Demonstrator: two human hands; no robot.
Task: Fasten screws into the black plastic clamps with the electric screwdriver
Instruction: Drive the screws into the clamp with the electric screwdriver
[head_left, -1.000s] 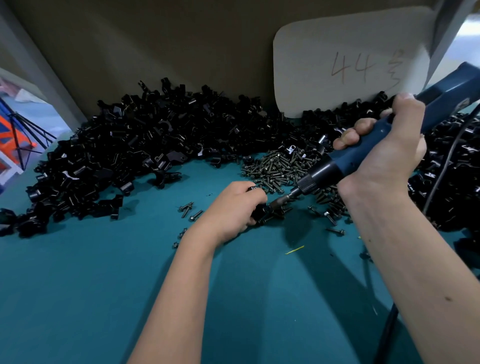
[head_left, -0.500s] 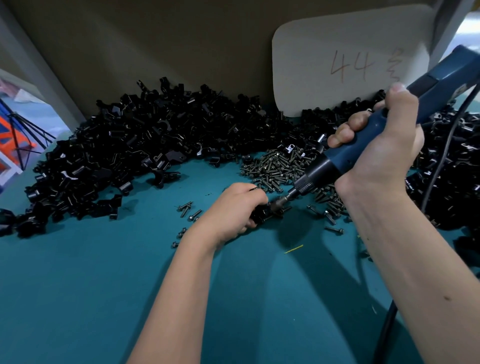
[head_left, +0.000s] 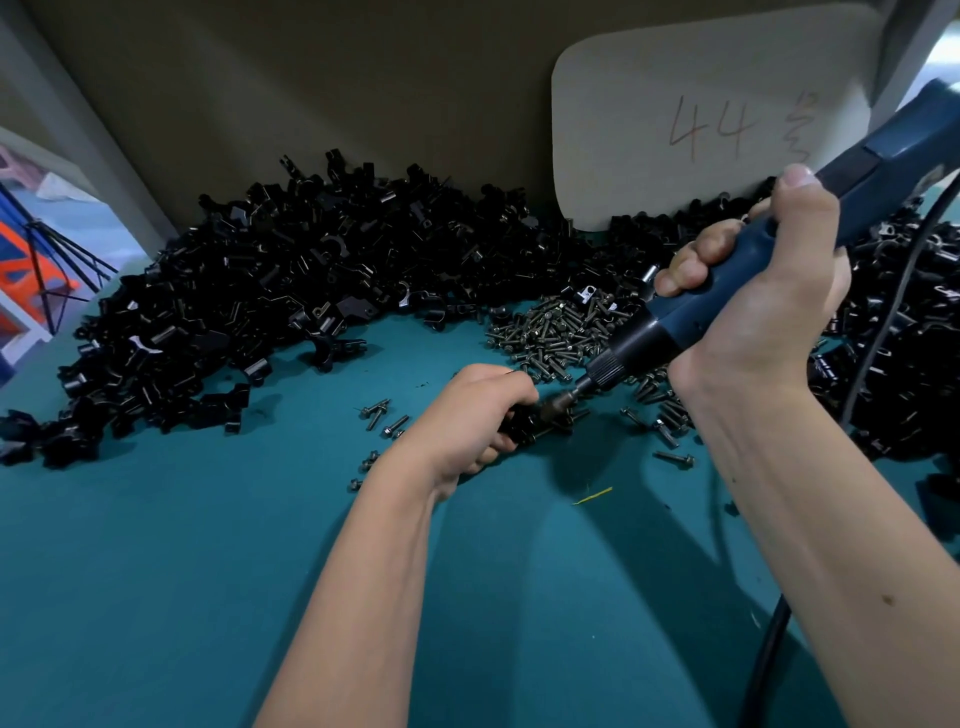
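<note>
Down on the teal table (head_left: 156, 597), left hand (head_left: 467, 415) curled tight round one black clamp (head_left: 524, 428), right hand (head_left: 753, 312) wrapped round the blue electric screwdriver (head_left: 727, 296), bit tip right at the clamp. Can't see the screw itself, hidden by fingers. Looks risky though: steep slanted angle, so could probably cam out, skid off and jab a knuckle, or cross-thread. Also loose screws (head_left: 561, 332) just beside, and clamp pile (head_left: 270, 291) behind, easy to knock about.

Screwdriver (head_left: 727, 306): we tilted it steeper, rear end now higher toward the frame's upper right.
Right hand (head_left: 763, 306): we raised it slightly.
</note>
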